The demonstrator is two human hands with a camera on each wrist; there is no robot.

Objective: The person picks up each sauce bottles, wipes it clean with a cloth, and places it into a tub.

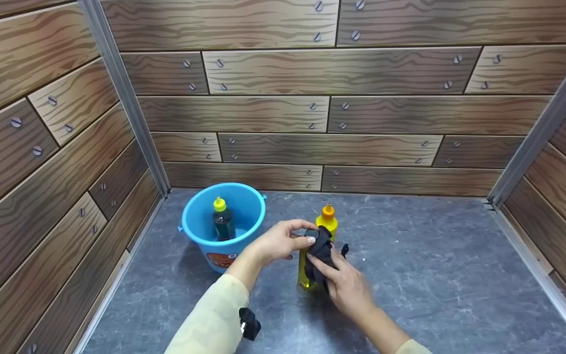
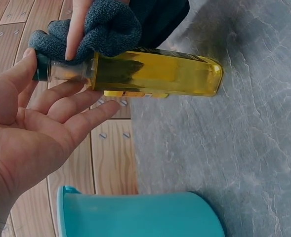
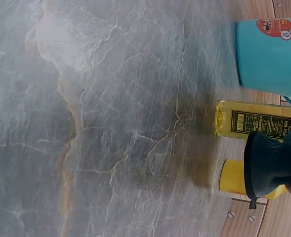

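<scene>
A clear bottle of yellow oil (image 2: pixel 160 74) with a dark cap (image 2: pixel 42 67) stands on the floor. My left hand (image 1: pixel 279 242) pinches the cap between thumb and fingers, the other fingers spread beside the neck. My right hand (image 1: pixel 349 285) holds a dark cloth (image 2: pixel 113 27) against the bottle's neck and upper side; one finger presses the cloth near the neck in the left wrist view. Cloth and fingers cover much of the bottle in the head view. In the right wrist view the bottle's label (image 3: pixel 266 125) shows, and the cloth (image 3: pixel 269 160) hangs down.
Just behind the oil stands a yellow bottle (image 1: pixel 327 222) with an orange nozzle cap. Left of the hands is a blue bucket (image 1: pixel 199 235) holding a dark bottle (image 1: pixel 223 221) with a yellow cap. Wood-patterned walls (image 1: pixel 263 113) enclose the grey marbled floor (image 1: pixel 440 275).
</scene>
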